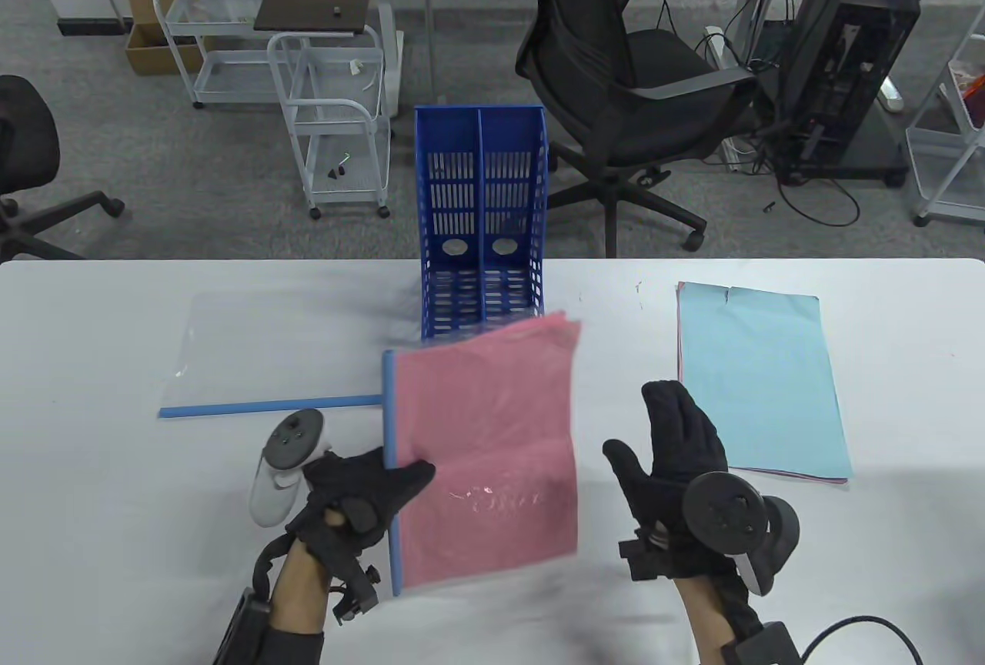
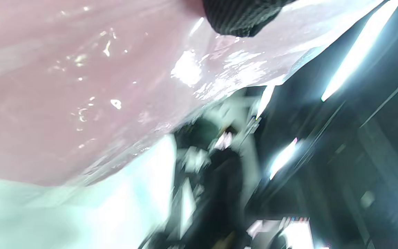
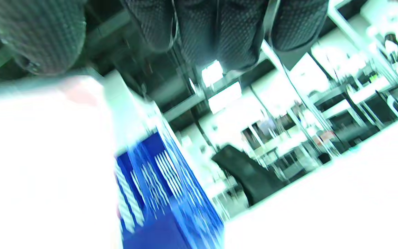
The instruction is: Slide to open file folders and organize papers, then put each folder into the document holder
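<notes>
Left hand (image 1: 362, 499) pinches the pink folder (image 1: 485, 457) at its blue spine; right hand (image 1: 681, 457), fingers straight, hovers just beside it.

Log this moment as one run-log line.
left hand: grips pink-filled folder by blue spine | right hand: open, apart | document holder: both slots empty | blue papers: on table

fingers (image 3: 219, 31) hang from top edge, thumb (image 3: 36, 34) at upper left | blue holder (image 3: 164, 207) tilted, low centre, blurred | white table (image 3: 323, 207) | dark chair (image 3: 247, 176) behind
</notes>
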A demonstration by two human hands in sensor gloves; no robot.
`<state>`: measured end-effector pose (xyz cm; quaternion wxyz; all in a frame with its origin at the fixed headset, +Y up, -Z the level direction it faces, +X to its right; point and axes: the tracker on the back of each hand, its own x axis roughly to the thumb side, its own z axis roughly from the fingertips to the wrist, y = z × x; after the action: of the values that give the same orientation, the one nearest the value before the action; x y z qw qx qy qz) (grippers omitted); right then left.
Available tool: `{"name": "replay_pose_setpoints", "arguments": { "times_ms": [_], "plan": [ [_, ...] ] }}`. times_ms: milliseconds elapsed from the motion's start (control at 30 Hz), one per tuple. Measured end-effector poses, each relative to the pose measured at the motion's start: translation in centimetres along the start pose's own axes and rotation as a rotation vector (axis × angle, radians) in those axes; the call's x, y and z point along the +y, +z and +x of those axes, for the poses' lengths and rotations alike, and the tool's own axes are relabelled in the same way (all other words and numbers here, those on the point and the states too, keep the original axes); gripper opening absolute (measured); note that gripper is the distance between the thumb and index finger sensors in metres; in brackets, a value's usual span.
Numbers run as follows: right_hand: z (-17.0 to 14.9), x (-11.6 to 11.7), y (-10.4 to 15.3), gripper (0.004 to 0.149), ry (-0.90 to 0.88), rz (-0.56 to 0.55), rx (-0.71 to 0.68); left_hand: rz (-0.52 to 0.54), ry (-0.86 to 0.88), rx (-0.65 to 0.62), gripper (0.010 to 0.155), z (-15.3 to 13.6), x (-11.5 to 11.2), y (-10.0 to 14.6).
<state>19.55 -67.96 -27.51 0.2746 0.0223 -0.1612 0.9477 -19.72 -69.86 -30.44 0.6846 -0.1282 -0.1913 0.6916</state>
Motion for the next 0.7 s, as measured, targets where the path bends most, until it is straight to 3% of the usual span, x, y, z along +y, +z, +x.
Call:
{"name": "replay_pose_setpoints", "arguments": {
  "times_ms": [100, 167, 267, 433, 700],
  "plan": [
    [-0.4, 3.7, 0.3, 0.095, 0.208, 0.283, 0.029, 0.33, -0.06, -0.195, 0.056, 2.5, 0.7, 1.0],
    [-0.1, 5.8, 0.3, 0.097, 0.318, 0.372, 0.023, 0.482, -0.091, -0.285, 0.056, 3.8, 1.0, 1.0],
    [0.6, 7.6, 0.7, 0.098, 0.382, 0.419, -0.017, 0.631, -0.11, -0.365, 0.056, 5.1, 1.2, 0.1],
    [0.5, 8.0, 0.9, 0.097, 0.386, 0.423, -0.014, 0.776, -0.183, -0.406, 0.056, 6.3, 1.3, -2.4],
    [0.1, 7.9, 0.9, 0.096, 0.384, 0.426, -0.002, 0.825, -0.262, -0.356, 0.056, 6.4, 0.7, -6.5]
  ]
}}
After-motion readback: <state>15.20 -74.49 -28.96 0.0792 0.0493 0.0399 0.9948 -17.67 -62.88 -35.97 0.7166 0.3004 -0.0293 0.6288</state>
